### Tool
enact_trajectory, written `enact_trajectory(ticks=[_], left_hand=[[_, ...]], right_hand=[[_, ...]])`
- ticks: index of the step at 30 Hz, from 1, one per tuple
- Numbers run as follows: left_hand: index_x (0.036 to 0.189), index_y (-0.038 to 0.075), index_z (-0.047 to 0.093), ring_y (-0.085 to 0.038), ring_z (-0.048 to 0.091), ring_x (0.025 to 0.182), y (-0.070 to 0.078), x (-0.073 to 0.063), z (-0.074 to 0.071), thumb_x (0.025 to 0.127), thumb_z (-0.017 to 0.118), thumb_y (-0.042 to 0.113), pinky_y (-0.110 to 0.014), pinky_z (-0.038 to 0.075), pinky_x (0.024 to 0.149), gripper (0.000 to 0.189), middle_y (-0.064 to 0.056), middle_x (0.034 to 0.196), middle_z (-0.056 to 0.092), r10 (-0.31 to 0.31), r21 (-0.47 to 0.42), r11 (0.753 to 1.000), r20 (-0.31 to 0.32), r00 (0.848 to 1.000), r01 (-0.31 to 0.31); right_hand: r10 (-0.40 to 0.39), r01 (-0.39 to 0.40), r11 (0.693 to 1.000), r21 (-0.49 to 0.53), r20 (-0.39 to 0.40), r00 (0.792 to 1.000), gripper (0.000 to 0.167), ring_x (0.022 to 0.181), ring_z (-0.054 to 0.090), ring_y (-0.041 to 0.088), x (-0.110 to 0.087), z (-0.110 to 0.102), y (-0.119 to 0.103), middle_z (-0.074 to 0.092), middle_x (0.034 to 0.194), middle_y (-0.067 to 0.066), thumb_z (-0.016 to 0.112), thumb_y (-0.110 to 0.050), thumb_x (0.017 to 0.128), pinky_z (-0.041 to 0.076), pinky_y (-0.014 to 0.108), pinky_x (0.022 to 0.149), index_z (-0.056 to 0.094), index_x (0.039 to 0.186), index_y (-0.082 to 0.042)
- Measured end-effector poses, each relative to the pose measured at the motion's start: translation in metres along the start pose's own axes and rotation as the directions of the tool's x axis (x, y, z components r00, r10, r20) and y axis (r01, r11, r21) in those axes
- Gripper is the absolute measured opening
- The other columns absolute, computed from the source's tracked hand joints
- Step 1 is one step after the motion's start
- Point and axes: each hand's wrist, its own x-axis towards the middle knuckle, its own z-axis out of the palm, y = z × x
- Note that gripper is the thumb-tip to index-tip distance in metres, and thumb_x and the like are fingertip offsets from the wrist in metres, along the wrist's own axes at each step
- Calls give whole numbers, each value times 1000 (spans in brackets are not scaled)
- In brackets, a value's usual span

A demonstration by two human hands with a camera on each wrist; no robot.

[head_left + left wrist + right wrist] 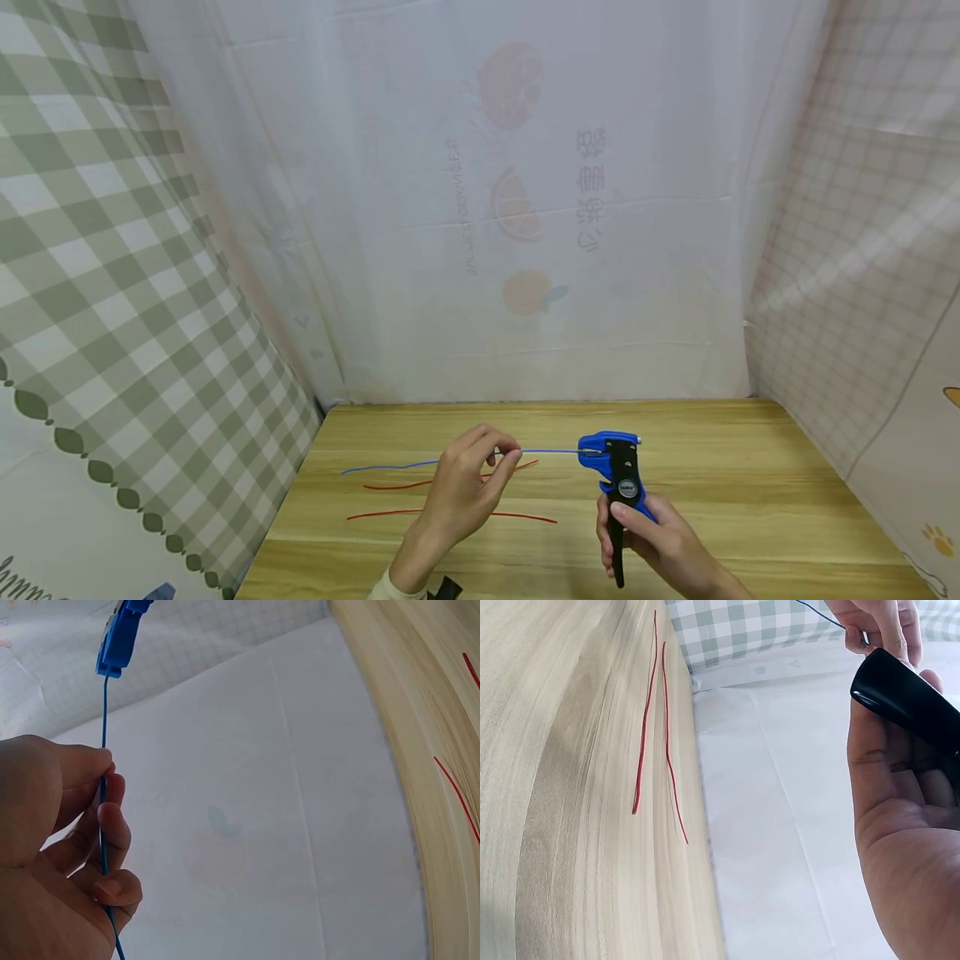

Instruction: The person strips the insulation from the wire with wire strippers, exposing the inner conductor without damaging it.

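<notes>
A thin blue wire (551,451) runs level through the fingers of my left hand (468,479), pinched between thumb and forefinger. Its right end enters the blue jaws of a wire stripper (624,483), and its left part trails out past the hand. In the left wrist view the blue wire (104,720) passes along the palm under the curled fingers. My right hand (663,537) grips the stripper's handles, thumb across the black one. The right wrist view shows a black handle (907,697) in that hand; the stripper's head is hidden there.
Two red wires lie on the wooden table (712,500): a rear wire (397,486) and a front wire (525,517), both partly behind my left hand. A white curtain (420,350) hangs at the table's back edge, with a green checked cloth (150,275) on the left.
</notes>
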Motion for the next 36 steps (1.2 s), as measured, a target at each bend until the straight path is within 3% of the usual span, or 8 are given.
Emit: enact_trajectory(ticks=[8, 12, 19, 24, 30, 36], left_hand=[[100, 16, 80, -6, 66, 85, 1, 0, 0, 102, 83, 8, -10, 49, 75, 10, 6, 94, 75, 13, 18, 1000, 3, 1000, -13], [100, 16, 80, -6, 66, 84, 2, 1, -1, 102, 83, 8, -11, 50, 75, 9, 6, 94, 75, 13, 19, 1000, 8, 1000, -13], [99, 15, 80, -7, 68, 86, 3, 0, -1, 102, 83, 7, -24, 59, 73, 9, 5, 94, 76, 11, 5, 1000, 15, 1000, -11], [99, 15, 80, -6, 68, 85, 3, 0, -2, 102, 83, 7, -20, 57, 73, 9, 5, 93, 75, 14, 10, 1000, 17, 1000, -14], [99, 15, 80, -5, 67, 84, 2, 0, -1, 102, 84, 8, -20, 57, 72, 9, 5, 93, 75, 25, 18, 1000, 13, 1000, -25], [99, 15, 81, -5, 68, 84, 2, 0, -1, 102, 84, 8, -15, 54, 73, 8, 5, 93, 75, 18, 23, 1000, 22, 1000, -18]], right_hand=[[-4, 4, 1000, 4, 3, 1000, 35, 99, 77, 16, 1, 1, 1, 49, 97, 35, 16, 0, 120, 69, 42, 90, 45, 125, 18], [-2, 2, 1000, -2, -4, 1000, 35, 98, 76, 16, 0, 1, 2, 53, 98, 32, 16, 0, 120, 69, 41, 90, 46, 125, 17], [-1, 1, 1000, -12, -7, 1000, 36, 95, 76, 16, 0, 0, 3, 51, 97, 33, 16, -1, 120, 70, 41, 85, 48, 125, 16], [2, -2, 1000, -20, -6, 1000, 40, 93, 76, 16, 0, 0, 4, 49, 95, 35, 16, -2, 121, 70, 41, 82, 54, 126, 8], [6, -6, 999, -38, -17, 1000, 35, 90, 75, 17, -1, -1, 4, 51, 93, 34, 16, -3, 121, 70, 40, 81, 44, 120, 20], [7, -9, 998, -60, -29, 1000, 36, 86, 73, 18, -2, -1, 5, 51, 91, 33, 16, -4, 122, 70, 39, 79, 42, 117, 21]])
